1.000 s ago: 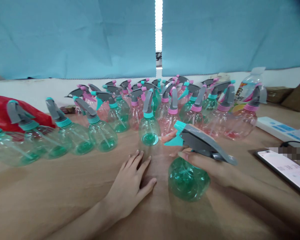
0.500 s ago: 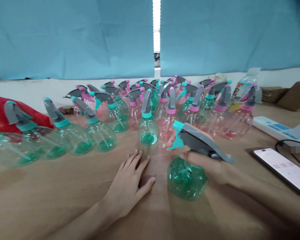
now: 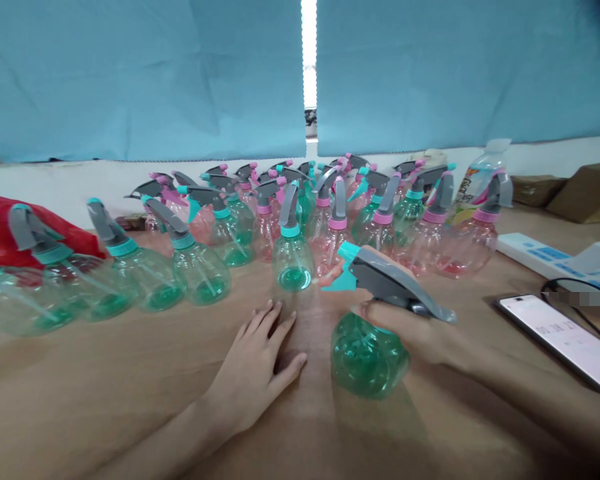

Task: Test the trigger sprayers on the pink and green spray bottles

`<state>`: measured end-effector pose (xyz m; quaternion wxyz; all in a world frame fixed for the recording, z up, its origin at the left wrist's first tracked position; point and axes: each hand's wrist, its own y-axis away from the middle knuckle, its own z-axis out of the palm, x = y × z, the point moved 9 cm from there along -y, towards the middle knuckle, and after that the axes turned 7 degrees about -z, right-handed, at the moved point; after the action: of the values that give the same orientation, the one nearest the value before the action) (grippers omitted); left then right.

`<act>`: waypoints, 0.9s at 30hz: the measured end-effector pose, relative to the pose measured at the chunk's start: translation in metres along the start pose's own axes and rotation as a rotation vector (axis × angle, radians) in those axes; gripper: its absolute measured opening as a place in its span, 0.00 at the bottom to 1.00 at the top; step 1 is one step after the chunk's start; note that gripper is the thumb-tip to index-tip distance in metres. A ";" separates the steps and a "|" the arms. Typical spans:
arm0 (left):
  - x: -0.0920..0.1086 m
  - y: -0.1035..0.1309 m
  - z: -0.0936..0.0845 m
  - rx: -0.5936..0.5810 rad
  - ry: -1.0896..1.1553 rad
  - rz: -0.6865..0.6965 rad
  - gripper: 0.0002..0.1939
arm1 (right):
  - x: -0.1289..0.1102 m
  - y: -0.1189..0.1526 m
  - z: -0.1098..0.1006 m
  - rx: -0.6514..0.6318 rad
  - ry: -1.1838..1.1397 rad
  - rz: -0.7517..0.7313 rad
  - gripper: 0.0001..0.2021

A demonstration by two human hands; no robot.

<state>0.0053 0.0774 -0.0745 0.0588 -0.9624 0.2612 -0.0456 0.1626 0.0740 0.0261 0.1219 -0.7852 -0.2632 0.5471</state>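
Right hand (image 3: 405, 327): clamped around green spray bottle (image 3: 367, 360), at neck
Bottle: bulging below grip
Left hand (image 3: 254, 368): spread on table (image 3: 105, 380)

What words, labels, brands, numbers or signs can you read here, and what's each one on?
Nothing reads clearly.
Phone: a row of digits, too blurred to quote surely.
Drink bottle: lettering on the label, too blurred to read.
Spray bottles: no lettering I can make out.

Translucent green spray bottle (image 3: 369, 360), grey-topped, tilted, held
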 end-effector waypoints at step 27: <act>0.002 -0.002 0.000 -0.001 0.017 -0.013 0.28 | 0.013 0.020 -0.017 0.117 0.182 -0.063 0.21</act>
<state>0.0077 0.0778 -0.0737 0.0559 -0.9637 0.2553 -0.0540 0.1870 0.0660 0.0118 0.2082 -0.8146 -0.2430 0.4838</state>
